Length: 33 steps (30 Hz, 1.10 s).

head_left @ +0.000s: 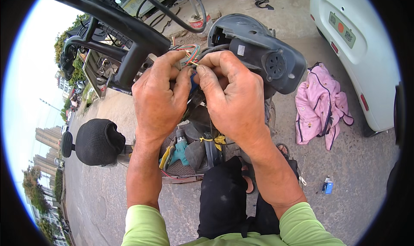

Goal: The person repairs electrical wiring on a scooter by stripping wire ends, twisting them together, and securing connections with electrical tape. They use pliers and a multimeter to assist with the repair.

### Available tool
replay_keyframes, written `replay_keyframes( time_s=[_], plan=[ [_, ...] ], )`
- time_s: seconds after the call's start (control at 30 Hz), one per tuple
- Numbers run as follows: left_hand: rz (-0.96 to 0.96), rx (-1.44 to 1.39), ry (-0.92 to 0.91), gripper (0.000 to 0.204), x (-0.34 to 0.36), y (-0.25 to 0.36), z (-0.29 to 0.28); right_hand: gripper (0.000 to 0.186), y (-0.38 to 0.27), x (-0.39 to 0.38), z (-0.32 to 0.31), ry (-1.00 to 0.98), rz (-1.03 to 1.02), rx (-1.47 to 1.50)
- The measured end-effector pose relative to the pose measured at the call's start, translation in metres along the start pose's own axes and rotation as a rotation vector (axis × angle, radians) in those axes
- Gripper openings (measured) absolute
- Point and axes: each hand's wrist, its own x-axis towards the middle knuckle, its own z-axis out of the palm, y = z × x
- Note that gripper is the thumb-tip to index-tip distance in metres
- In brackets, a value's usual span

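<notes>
Both my hands are raised at the middle of the view, fingertips close together over a bundle of thin coloured wires (195,52). My left hand (158,100) has its fingers curled and closed on the wires. Opposite it, my right hand (236,100) pinches a thin pale wire between thumb and forefinger. Something blue shows just below the fingertips, partly covered by them. Behind my right hand stands a black plastic housing (258,52) with a round slotted grille. A black tubular frame (125,28) rises past my left hand. The wires' lower ends are hidden by my fingers.
Below my forearms, a teal power drill (180,153) lies on a footboard. A black mesh-covered round part (97,142) sticks out at left. On the right are a pink jacket (317,108) on the ground, a white vehicle (360,52) and a small blue box (327,186).
</notes>
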Motion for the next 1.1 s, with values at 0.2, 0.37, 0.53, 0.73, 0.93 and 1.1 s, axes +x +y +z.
replay_keyframes(
  time_s=[0.2, 0.37, 0.53, 0.73, 0.93, 1.1],
  plan=[
    [0.033, 0.011, 0.021, 0.029, 0.0, -0.001, 0.001, 0.007, 0.002, 0.001, -0.006, -0.049, 0.011, 0.032],
    [-0.037, 0.02, -0.001, 0.028, 0.001, 0.006, 0.0, 0.009, 0.002, -0.001, -0.003, -0.016, 0.022, 0.012],
    [-0.031, 0.021, -0.001, 0.028, 0.0, 0.005, -0.001, 0.009, 0.003, -0.002, 0.0, 0.002, 0.02, 0.031],
    [-0.033, 0.023, -0.003, 0.028, 0.001, 0.005, -0.001, 0.008, 0.005, -0.001, 0.002, 0.018, 0.006, 0.005],
    [-0.03, 0.01, 0.009, 0.027, 0.001, 0.005, 0.001, 0.012, 0.005, -0.001, 0.005, 0.04, 0.035, 0.035],
    [-0.004, 0.02, 0.018, 0.028, 0.0, 0.002, 0.001, 0.011, 0.006, -0.001, 0.006, 0.032, 0.016, 0.019]
  ],
)
